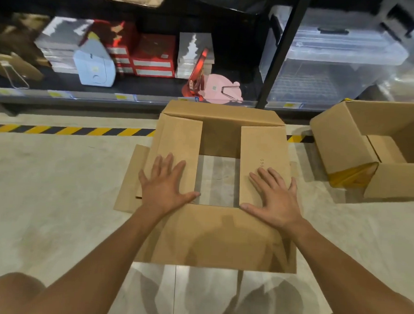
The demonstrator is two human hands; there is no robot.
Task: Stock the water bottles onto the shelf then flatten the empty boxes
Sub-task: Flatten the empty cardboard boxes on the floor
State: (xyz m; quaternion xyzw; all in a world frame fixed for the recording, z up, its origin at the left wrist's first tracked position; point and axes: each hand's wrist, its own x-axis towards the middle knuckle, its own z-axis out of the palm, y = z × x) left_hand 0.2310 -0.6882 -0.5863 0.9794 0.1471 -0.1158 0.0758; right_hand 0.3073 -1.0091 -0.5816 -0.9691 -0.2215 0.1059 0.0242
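Observation:
A brown cardboard box lies flattened on the floor in front of me, its flaps spread out. My left hand presses flat, fingers spread, on the left flap. My right hand presses flat on the right flap in the same way. Bare floor shows through the gap between the two flaps. A second cardboard box stands open and unflattened at the right, with yellow tape on its lower side. No water bottles are in view.
A low dark shelf runs along the back, holding red and grey boxes and a pink cut-out. Clear plastic bins sit behind a black upright post. Yellow-black tape marks the floor.

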